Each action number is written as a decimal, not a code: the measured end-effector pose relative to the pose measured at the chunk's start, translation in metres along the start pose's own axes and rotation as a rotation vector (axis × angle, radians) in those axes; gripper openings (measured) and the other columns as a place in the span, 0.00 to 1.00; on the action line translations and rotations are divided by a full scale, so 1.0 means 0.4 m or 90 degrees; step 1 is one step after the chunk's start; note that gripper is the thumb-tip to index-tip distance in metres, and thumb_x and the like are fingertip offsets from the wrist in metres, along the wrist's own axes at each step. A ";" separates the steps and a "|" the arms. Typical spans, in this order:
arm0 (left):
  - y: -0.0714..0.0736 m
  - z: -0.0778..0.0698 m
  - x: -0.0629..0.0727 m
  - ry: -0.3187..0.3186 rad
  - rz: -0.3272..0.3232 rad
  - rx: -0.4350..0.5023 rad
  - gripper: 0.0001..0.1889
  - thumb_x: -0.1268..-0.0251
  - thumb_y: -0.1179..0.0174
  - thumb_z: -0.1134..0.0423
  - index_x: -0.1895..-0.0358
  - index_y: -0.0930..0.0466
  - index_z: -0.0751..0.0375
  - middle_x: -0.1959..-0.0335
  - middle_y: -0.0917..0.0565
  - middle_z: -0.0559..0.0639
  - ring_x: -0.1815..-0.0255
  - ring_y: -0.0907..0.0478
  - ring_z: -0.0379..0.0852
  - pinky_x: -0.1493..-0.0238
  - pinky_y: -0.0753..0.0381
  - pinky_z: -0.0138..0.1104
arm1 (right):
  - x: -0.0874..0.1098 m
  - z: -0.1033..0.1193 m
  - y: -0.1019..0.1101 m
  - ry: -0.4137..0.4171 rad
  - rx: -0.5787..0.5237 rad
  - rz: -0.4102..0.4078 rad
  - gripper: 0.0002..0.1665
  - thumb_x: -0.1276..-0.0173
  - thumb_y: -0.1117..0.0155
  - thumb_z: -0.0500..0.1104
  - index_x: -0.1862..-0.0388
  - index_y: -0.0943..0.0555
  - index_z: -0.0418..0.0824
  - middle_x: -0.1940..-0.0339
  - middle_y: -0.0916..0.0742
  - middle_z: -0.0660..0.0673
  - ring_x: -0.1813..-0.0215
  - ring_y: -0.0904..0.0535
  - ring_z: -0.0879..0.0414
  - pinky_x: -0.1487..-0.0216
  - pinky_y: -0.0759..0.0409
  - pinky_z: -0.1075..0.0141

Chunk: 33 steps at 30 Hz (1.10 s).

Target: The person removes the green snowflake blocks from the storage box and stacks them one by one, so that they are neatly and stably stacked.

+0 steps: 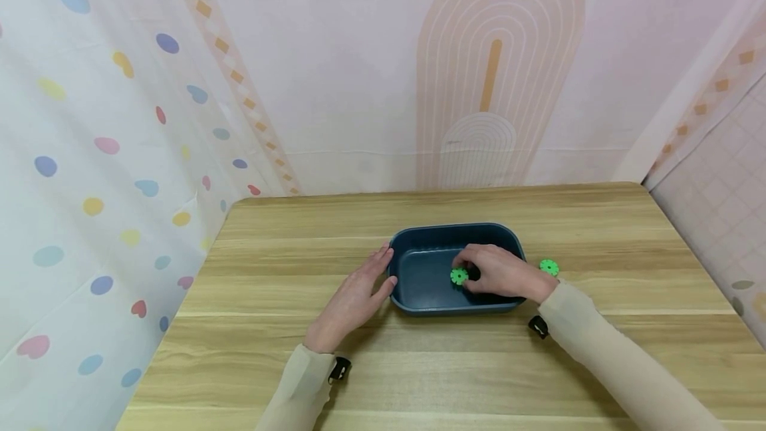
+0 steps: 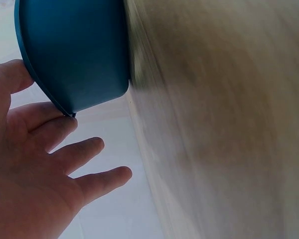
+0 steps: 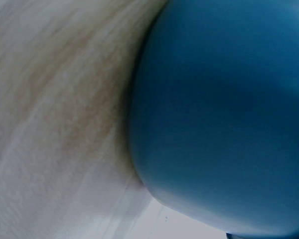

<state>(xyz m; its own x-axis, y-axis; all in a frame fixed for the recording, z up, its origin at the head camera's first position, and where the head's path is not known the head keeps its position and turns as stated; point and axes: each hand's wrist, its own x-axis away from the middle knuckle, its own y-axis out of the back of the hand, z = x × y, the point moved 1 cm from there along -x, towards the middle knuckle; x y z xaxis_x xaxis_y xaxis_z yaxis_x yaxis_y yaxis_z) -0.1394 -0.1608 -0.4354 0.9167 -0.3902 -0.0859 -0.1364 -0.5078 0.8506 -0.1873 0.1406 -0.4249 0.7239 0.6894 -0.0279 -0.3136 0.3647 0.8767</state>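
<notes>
A dark blue oblong tub (image 1: 419, 283) with rounded corners stands on the wooden table. My left hand (image 1: 356, 298) rests at its left end, thumb and fingers spread and touching the rim; the left wrist view shows this hand (image 2: 45, 149) with the other fingers loosely extended beside the tub's outer wall (image 2: 77, 55). Inside the tub, my right hand (image 1: 493, 271) pinches a green notched snowflake disc (image 1: 459, 276) between curled thumb and fingers, low over the floor. Only the tub's outside (image 3: 219, 119) fills the right wrist view, with that hand hidden.
A second green snowflake disc (image 1: 548, 267) lies on the wooden table (image 1: 287, 251) just right of the tub, close to my right wrist. Patterned cloth (image 1: 347, 85) hangs behind the table and along its left side.
</notes>
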 end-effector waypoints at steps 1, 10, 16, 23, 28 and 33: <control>0.000 0.000 0.000 0.000 0.000 0.000 0.32 0.16 0.49 0.51 0.18 0.42 0.61 0.17 0.43 0.54 0.18 0.44 0.58 0.22 0.41 0.54 | 0.002 0.002 0.002 -0.001 -0.002 -0.005 0.17 0.32 0.28 0.41 0.44 0.14 0.41 0.51 0.15 0.50 0.54 0.20 0.58 0.52 0.18 0.60; -0.001 0.000 -0.001 -0.004 -0.001 0.003 0.32 0.16 0.49 0.51 0.19 0.42 0.62 0.17 0.43 0.54 0.18 0.44 0.58 0.22 0.41 0.53 | 0.014 0.012 0.012 0.005 -0.012 -0.044 0.16 0.32 0.27 0.40 0.46 0.14 0.43 0.52 0.15 0.52 0.57 0.21 0.56 0.55 0.20 0.62; 0.000 0.000 0.001 -0.005 -0.002 0.002 0.32 0.16 0.49 0.51 0.19 0.42 0.62 0.17 0.43 0.54 0.18 0.44 0.58 0.22 0.41 0.53 | 0.026 0.015 0.018 -0.001 -0.023 -0.068 0.16 0.33 0.26 0.41 0.46 0.13 0.43 0.51 0.16 0.51 0.56 0.21 0.54 0.55 0.19 0.62; 0.001 -0.001 0.000 -0.003 -0.001 0.004 0.32 0.16 0.50 0.51 0.19 0.42 0.62 0.17 0.43 0.54 0.18 0.44 0.57 0.22 0.41 0.52 | 0.040 0.015 0.025 -0.017 -0.052 -0.089 0.17 0.32 0.26 0.42 0.46 0.13 0.43 0.51 0.16 0.51 0.53 0.20 0.53 0.52 0.17 0.59; 0.000 0.000 -0.001 -0.004 -0.001 0.006 0.32 0.16 0.50 0.51 0.19 0.42 0.62 0.17 0.43 0.55 0.18 0.44 0.58 0.22 0.41 0.54 | 0.051 0.012 0.030 -0.011 -0.075 -0.103 0.16 0.32 0.27 0.41 0.45 0.14 0.42 0.50 0.16 0.50 0.53 0.20 0.51 0.52 0.17 0.55; -0.001 0.000 -0.001 -0.008 -0.002 0.007 0.32 0.16 0.50 0.51 0.19 0.42 0.62 0.17 0.43 0.56 0.18 0.44 0.58 0.22 0.41 0.54 | 0.063 0.007 0.038 -0.015 -0.083 -0.113 0.16 0.31 0.28 0.40 0.45 0.14 0.41 0.49 0.16 0.49 0.52 0.20 0.49 0.51 0.16 0.52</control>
<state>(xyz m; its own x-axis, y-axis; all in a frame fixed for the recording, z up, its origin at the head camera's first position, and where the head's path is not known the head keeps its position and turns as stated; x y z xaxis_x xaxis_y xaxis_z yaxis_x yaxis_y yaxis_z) -0.1399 -0.1605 -0.4357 0.9123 -0.3984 -0.0950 -0.1379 -0.5172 0.8447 -0.1723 0.1619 -0.4108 0.7886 0.5928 -0.1630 -0.2560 0.5577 0.7895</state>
